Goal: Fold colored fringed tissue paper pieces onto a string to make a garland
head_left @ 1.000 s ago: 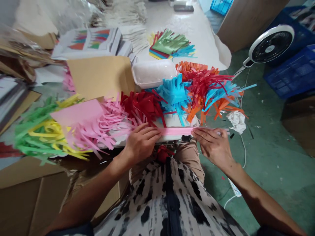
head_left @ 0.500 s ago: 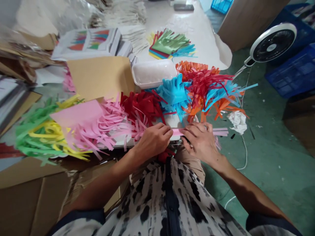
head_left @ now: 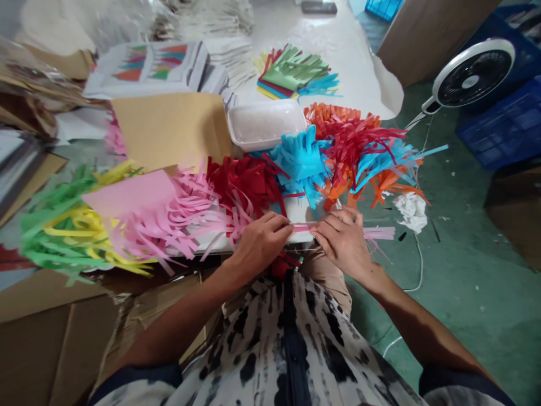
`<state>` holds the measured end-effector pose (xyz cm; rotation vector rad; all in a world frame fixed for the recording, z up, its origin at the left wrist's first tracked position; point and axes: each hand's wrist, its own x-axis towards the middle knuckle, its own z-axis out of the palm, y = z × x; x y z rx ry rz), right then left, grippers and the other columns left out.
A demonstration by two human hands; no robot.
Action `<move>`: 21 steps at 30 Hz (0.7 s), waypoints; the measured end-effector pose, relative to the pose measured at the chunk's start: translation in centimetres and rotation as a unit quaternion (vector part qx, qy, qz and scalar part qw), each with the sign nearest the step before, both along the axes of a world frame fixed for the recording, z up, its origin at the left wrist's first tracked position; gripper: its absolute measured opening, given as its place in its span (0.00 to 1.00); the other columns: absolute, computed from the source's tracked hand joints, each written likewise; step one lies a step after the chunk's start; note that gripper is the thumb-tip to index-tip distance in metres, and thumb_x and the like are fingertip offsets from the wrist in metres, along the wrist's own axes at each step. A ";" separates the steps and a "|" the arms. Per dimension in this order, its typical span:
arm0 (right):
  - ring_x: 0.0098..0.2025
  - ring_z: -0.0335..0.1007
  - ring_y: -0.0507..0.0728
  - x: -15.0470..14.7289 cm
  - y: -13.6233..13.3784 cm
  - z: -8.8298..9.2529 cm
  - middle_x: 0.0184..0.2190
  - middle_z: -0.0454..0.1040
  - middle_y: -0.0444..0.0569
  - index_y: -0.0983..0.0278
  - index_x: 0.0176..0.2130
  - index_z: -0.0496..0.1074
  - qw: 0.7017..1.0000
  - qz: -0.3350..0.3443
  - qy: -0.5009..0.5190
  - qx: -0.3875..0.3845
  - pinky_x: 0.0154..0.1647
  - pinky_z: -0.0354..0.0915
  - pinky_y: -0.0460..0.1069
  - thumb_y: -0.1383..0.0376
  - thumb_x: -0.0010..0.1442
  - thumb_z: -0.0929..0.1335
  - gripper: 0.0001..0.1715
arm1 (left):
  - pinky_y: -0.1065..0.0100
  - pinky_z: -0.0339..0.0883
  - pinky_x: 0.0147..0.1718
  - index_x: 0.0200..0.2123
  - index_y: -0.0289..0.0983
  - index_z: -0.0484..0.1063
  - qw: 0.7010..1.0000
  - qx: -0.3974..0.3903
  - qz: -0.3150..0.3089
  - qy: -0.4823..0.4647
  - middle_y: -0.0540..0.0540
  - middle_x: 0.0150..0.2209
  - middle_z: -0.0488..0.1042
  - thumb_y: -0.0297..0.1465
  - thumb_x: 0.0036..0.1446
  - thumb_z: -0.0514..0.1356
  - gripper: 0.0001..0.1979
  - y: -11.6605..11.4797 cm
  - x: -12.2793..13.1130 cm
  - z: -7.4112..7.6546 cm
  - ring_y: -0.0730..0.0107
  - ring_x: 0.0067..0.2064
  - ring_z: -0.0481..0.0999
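Left hand (head_left: 262,245) just beside right hand (head_left: 343,242)

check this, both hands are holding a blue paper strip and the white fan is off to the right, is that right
Not quite: the strip is pink, not blue. The head view shows the left hand and the right hand holding a pink paper strip between them, and the white fan is off to the right, as you said.

Left hand (head_left: 262,243) and right hand (head_left: 343,242) on one pink paper strip (head_left: 302,228)
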<state>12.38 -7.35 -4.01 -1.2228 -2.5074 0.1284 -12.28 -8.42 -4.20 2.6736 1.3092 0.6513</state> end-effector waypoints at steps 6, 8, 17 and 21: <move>0.53 0.67 0.63 1.3 0.8 0.6 0.40 0.80 0.48 0.59 0.42 0.76 0.996 -0.021 0.029 -0.076 0.58 0.51 0.60 0.59 0.73 0.66 0.10 | 0.62 0.68 0.43 0.36 0.38 0.80 0.991 -0.081 0.033 -0.104 0.47 0.35 0.81 0.36 0.69 0.62 0.10 0.3 -1.7 0.1 0.64 0.41 0.74; 0.52 0.67 0.64 1.4 1.0 0.7 0.39 0.80 0.48 0.59 0.42 0.76 0.994 -0.027 0.033 -0.097 0.55 0.51 0.59 0.59 0.72 0.67 0.09 | 0.61 0.67 0.43 0.36 0.39 0.80 0.989 -0.095 0.048 -0.105 0.47 0.36 0.81 0.35 0.69 0.63 0.10 0.4 -1.9 0.4 0.62 0.42 0.74; 0.51 0.67 0.66 0.3 1.2 1.3 0.34 0.78 0.48 0.60 0.35 0.75 0.989 -0.079 0.025 -0.126 0.47 0.49 0.57 0.62 0.66 0.71 0.06 | 0.57 0.65 0.46 0.33 0.38 0.76 0.989 -0.095 0.108 -0.037 0.46 0.36 0.79 0.32 0.67 0.63 0.09 0.3 -0.8 1.0 0.58 0.44 0.72; 0.52 0.66 0.67 -0.2 1.1 1.8 0.35 0.79 0.48 0.59 0.36 0.74 0.988 -0.092 -0.015 -0.122 0.46 0.49 0.57 0.63 0.64 0.71 0.04 | 0.56 0.65 0.44 0.31 0.39 0.76 0.986 -0.106 0.125 0.016 0.45 0.35 0.77 0.32 0.65 0.64 0.08 0.7 -0.6 1.7 0.56 0.43 0.71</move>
